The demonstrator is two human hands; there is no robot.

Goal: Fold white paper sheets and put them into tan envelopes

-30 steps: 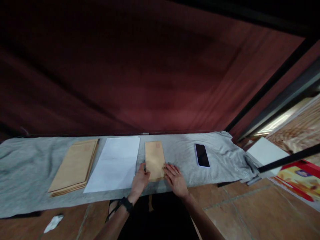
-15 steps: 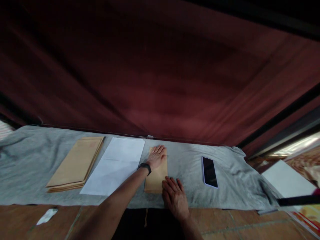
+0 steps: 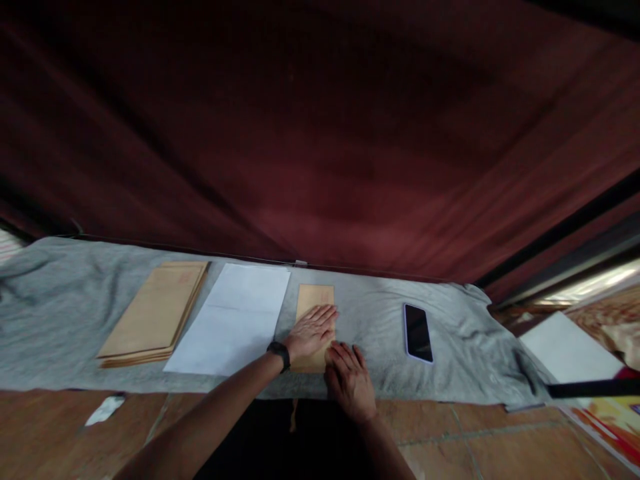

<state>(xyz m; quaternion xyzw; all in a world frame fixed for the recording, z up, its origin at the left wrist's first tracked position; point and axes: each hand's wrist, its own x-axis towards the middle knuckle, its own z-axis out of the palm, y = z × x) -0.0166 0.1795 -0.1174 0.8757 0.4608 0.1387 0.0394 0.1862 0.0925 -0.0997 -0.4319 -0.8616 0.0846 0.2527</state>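
Note:
A narrow brown paper envelope (image 3: 315,295) with faint red print near its top right corner lies on the grey cloth in front of me. My left hand (image 3: 314,328), a dark band at its wrist, rests flat across the envelope's middle with fingers stretched out. My right hand (image 3: 350,379) lies at the envelope's lower right edge, fingers extended and the fingertips touching the edge or the cloth beside it. Left of the envelope are white paper sheets (image 3: 235,317) and then a stack of larger brown envelopes (image 3: 155,310).
A phone (image 3: 419,333) with a pale purple case lies right of my hands on the grey cloth (image 3: 370,293). Dark red fabric (image 3: 310,167) hangs along the far edge. A white board (image 3: 570,347) stands at the right. A white scrap (image 3: 105,409) lies on the tiled floor.
My left hand has slid down the envelope toward me, uncovering its top part and the red print. The right hand stays near the lower right edge. The view has tilted slightly.

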